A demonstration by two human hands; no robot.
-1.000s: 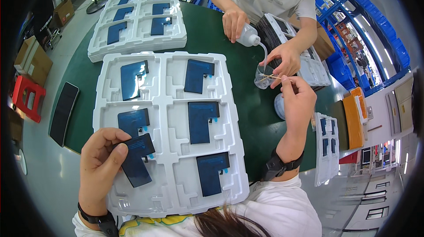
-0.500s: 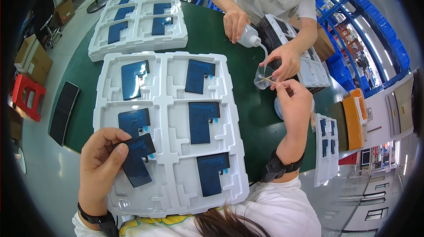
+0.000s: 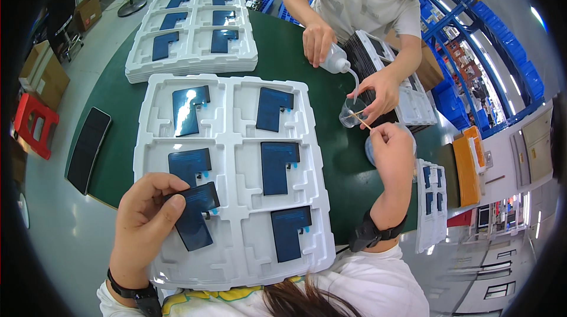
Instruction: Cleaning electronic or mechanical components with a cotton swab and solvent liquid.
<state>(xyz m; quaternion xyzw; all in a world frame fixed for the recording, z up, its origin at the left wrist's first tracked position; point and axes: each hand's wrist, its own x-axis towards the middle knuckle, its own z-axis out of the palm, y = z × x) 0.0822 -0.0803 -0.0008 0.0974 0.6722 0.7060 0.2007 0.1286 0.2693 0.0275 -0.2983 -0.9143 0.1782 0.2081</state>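
Note:
My left hand (image 3: pixel 155 213) pinches a flat, L-shaped dark blue battery (image 3: pixel 194 228) with small blue tabs, tilted above the near-left compartment of a white plastic tray (image 3: pixel 231 213). Several similar batteries lie in the tray's other compartments. Between the fingertips of my right hand (image 3: pixel 393 140) is a thin swab stick (image 3: pixel 360 118). Its far end reaches into a small clear cup (image 3: pixel 347 121), which a co-worker's hand (image 3: pixel 381 90) holds. The co-worker's other hand (image 3: pixel 319 42) grips a clear squeeze bottle (image 3: pixel 335 60), its bent nozzle pointing down into the cup.
A stack of white trays (image 3: pixel 195 64) with batteries stands at the far left on the green table (image 3: pixel 295 57). A black phone-like device (image 3: pixel 88 150) lies at the left edge. Dark trays (image 3: pixel 361 51) are piled beside the co-worker. A smaller-looking battery tray (image 3: pixel 431 222) is at right.
The view has shifted slightly, so the tray and my left hand with the battery appear farther right. Both hands keep their holds, and the swab stays at the cup.

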